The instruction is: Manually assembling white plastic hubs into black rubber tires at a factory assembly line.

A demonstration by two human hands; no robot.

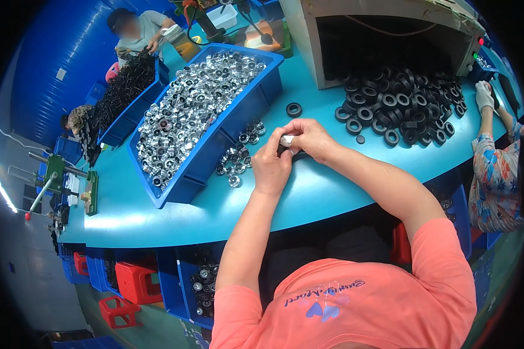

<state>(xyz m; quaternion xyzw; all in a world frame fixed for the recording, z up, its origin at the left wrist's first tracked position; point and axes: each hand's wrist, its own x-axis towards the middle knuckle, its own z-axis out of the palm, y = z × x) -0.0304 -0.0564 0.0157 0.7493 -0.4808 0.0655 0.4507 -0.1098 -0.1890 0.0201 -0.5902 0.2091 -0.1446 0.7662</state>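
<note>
Over the turquoise table, my left hand (272,166) and my right hand (312,139) meet with bent fingers closed around a small black ring (283,149). Most of that ring is hidden by the fingers. Something whitish shows at my thumb tip; I cannot tell whether it is a wrapping or a part. Just beyond my hands lies a single black ring (294,110). Left of them, shiny silver wheel-like parts (234,164) lie loose beside a long blue bin (187,181) heaped with the same parts. To the right spreads a pile of black rings (391,110).
A large pale box-like machine (310,41) with a dark opening stands behind the ring pile. Across the table a person (140,35) works by a bin of black parts (122,90). At far right shows another person's gloved hand (483,96). A green hand press (52,174) stands left.
</note>
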